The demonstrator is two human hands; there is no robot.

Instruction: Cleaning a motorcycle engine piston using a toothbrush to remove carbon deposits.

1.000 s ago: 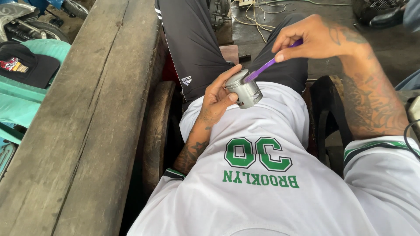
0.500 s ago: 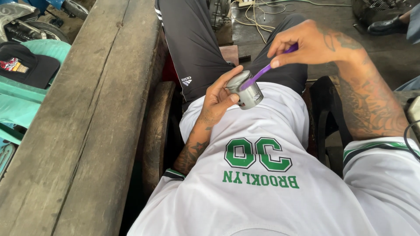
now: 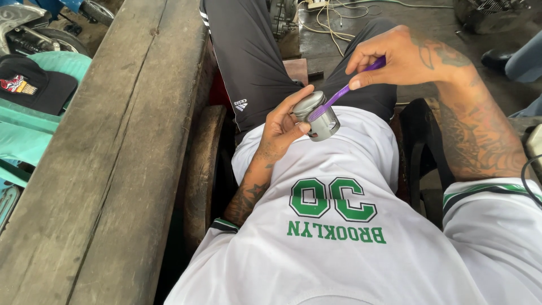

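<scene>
While it rests against the lap just above the hem of the white jersey (image 3: 339, 169), the small grey metal cylinder (image 3: 319, 116), a short round part with a flat top, is tipped a little to the right. The left hand (image 3: 282, 121) is wrapped round it from the left, fingers curled over the top edge and thumb pressed to its side. A purple brush (image 3: 339, 97) lies slantwise across the cylinder's top, its head touching the metal. The right hand (image 3: 403, 56) pinches the brush's handle between thumb and fingers, closed tight on it, above and to the right of the part. Beyond are dark trousers (image 3: 248, 62). To the left runs a broad weathered wooden bench (image 3: 113, 158), and past it a black cap (image 3: 31, 87) on a teal seat (image 3: 34, 135).
</scene>
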